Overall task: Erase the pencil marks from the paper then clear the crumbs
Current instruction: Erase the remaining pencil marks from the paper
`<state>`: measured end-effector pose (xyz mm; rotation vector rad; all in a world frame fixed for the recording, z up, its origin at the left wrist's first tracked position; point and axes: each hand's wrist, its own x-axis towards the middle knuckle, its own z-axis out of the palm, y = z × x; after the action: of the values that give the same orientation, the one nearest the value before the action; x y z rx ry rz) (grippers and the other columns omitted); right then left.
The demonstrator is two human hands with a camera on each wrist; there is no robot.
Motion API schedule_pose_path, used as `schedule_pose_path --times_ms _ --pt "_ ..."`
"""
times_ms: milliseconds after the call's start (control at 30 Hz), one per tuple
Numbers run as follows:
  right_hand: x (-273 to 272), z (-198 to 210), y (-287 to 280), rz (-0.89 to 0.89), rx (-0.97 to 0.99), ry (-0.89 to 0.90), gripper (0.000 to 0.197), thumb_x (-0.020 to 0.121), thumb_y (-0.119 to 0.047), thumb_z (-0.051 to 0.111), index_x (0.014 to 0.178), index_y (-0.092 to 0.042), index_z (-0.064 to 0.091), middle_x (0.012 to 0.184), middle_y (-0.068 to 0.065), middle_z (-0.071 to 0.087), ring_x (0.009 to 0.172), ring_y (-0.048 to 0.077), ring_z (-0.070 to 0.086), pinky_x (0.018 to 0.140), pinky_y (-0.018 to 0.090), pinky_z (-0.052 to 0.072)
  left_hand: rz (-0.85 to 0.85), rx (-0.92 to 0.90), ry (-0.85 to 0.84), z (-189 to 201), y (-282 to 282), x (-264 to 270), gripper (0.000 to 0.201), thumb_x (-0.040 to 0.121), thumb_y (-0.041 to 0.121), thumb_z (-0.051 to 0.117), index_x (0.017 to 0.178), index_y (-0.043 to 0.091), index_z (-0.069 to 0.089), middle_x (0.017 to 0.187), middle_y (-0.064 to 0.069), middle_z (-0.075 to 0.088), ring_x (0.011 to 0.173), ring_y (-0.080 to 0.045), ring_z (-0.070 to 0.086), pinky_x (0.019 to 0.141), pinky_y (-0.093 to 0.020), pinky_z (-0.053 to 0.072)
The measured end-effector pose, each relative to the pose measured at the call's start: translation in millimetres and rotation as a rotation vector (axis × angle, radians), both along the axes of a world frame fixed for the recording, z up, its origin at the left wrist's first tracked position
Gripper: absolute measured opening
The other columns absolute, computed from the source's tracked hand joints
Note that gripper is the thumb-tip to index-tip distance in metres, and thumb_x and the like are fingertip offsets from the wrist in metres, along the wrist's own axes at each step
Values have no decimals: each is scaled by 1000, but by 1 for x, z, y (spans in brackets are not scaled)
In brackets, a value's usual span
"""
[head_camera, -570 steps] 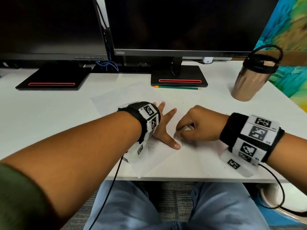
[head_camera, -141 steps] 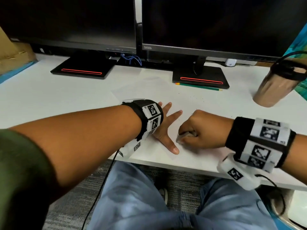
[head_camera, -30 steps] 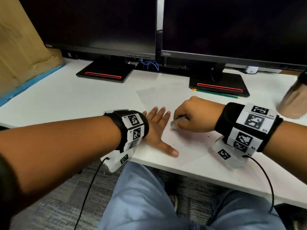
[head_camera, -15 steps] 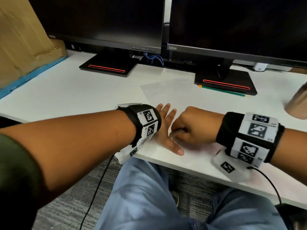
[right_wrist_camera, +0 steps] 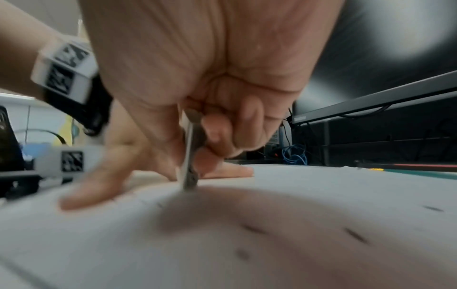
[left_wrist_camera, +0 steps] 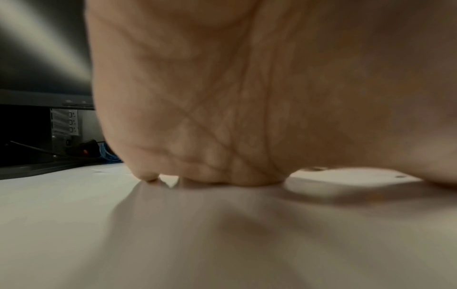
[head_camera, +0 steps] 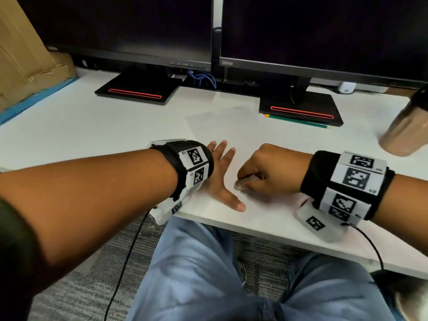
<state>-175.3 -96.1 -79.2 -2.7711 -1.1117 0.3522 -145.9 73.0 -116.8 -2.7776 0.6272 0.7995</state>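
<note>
Paper [head_camera: 231,126] lies pinned under our flat, spread left hand [head_camera: 220,172] at 9 o'clock of our right hand [head_camera: 266,174], which pinches the eraser [right_wrist_camera: 190,156] upright so rubbing cannot shift it on the table [head_camera: 81,126].

Right hand [head_camera: 266,172], gripping the eraser [head_camera: 240,184], has come back toward the worktop's [head_camera: 92,126] near edge from its farther spot a second ago. Left hand [head_camera: 220,174] now has its fingers slightly spread on the paper [head_camera: 231,126]; they were closed together then. Dark crumbs [right_wrist_camera: 356,235] lie on the sheet under the right wrist.
</note>
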Motion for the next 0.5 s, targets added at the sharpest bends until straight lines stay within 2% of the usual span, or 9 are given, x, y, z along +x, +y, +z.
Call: schedule_pose_path --times_ms 67,133,200,267,367,433,500 --pt "-3 3 0 36 -42 79 28 90 -39 55 93 -21 76 79 -6 73 65 10 60 66 27 50 4 -2 8 0 0 0 147 56 95 55 151 22 -30 158 -7 -36 147 -31 -28 118 -55 -8" --pt "-3 1 -1 -5 -12 57 30 89 -40 53 95 -22 76 84 -7 75 69 9 64 70 30 53 1 6 4 0 0 0 147 56 95 55 151 22 -30 158 -8 -36 147 -32 -27 118 -55 -8" --pt "-5 -2 -3 -15 28 -11 33 89 -41 50 89 -19 74 79 -3 73 65 11 62 67 32 52 -2 7 0 0 -1 1 146 57 94 55 151 21 -30 158 -8 -36 148 -32 -27 118 -55 -8" --pt "-8 0 -3 33 -8 28 30 90 -38 52 87 -18 75 75 -2 72 60 11 58 63 31 50 1 0 -4 -1 -1 2 149 55 95 56 151 21 -30 158 -8 -37 147 -32 -27 118 -56 -7" --pt "-11 3 -2 38 -23 89 34 89 -44 52 93 -20 76 84 -7 74 67 7 62 69 29 52 1 15 8 -1 0 2 153 50 96 56 150 22 -32 157 -7 -38 147 -31 -28 117 -57 -7" --pt "-10 -1 -4 4 22 11 36 89 -44 49 89 -18 75 80 -3 74 67 11 63 68 33 53 -3 18 8 -1 0 2 153 50 96 57 150 22 -32 157 -7 -38 147 -32 -28 117 -57 -7" --pt "-10 -1 -9 -31 25 65 30 91 -43 56 89 -20 76 77 -7 72 64 8 61 66 30 52 -2 17 4 0 -1 2 153 50 96 57 150 21 -31 157 -7 -38 147 -32 -28 117 -57 -8"
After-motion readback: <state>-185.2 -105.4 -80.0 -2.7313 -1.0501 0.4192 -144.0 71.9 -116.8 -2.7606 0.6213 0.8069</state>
